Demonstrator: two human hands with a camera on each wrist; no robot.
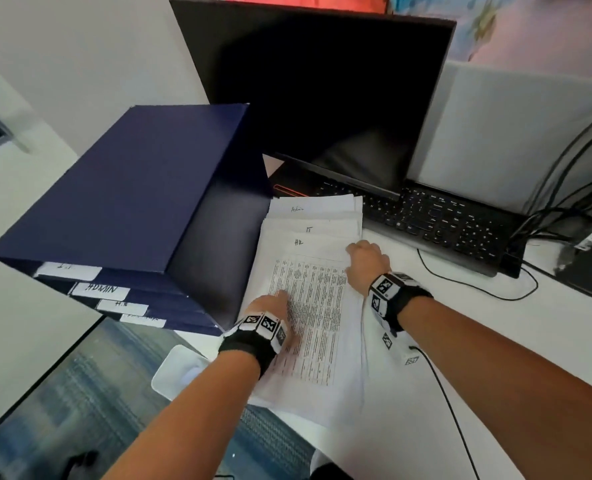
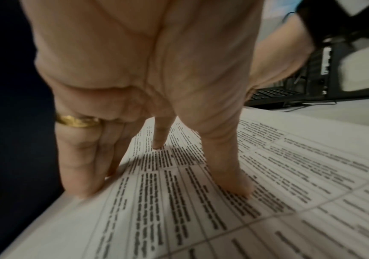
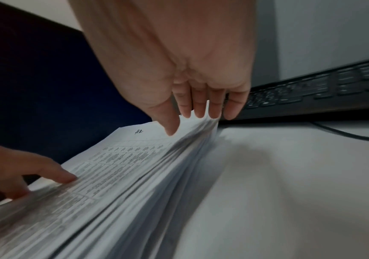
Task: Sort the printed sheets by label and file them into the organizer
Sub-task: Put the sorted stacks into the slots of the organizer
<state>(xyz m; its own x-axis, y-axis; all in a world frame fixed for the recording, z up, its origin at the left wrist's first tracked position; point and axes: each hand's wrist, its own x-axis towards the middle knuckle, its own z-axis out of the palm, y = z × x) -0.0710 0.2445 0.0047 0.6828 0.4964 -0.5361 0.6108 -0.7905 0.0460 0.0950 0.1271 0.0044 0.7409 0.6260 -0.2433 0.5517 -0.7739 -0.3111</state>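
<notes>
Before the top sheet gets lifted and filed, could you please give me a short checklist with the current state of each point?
1. Label on the top sheet readable: ok, handwritten, looks like HR.
2. Matching tab on the organizer: ok, an HR tab shows below ADMIN.
3. Left hand steadying the stack: ok, straight fingers press the printed page.
4. Right hand has only one sheet: cannot tell, its fingers are at the fanned stack edge.
5. Organizer pocket open to receive: cannot tell.
</notes>
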